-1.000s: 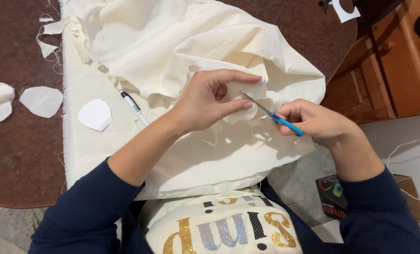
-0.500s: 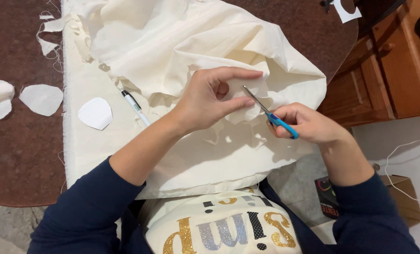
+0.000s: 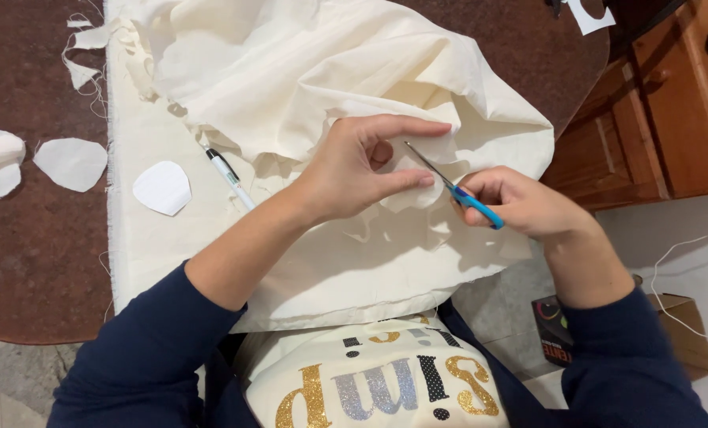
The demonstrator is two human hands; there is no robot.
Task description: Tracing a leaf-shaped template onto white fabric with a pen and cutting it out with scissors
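While the far left of the brown table point(image 3: 37, 261) carries two loose cream cut-outs point(image 3: 71, 163), a third rounded white cut-out point(image 3: 162, 188) lies on the flat part of the cream fabric point(image 3: 290, 71), with a pen point(image 3: 229, 177) at its 3 o'clock, pointing toward 11. The fabric lies bunched from 12 o'clock down to the table's near edge.

Right of the pen, the left hand point(image 3: 362, 170) pinches a small fold of that fabric between thumb and forefinger, the other fingers curled behind. At its 3 o'clock, the right hand point(image 3: 520, 202) is closed around the blue-handled scissors point(image 3: 449, 184), whose thin blades point toward 10 o'clock and reach the pinched fold.

Compared with a second ago, the right hand has drawn slightly back toward 4 o'clock and the left hand's grip has shifted a little, so the blades now sit at the fold's edge; the cutting looks midway, the piece not yet free.

Farther right, at 2 o'clock, stands a wooden cabinet point(image 3: 655, 119); a cardboard box point(image 3: 679, 325) sits at 4 o'clock.
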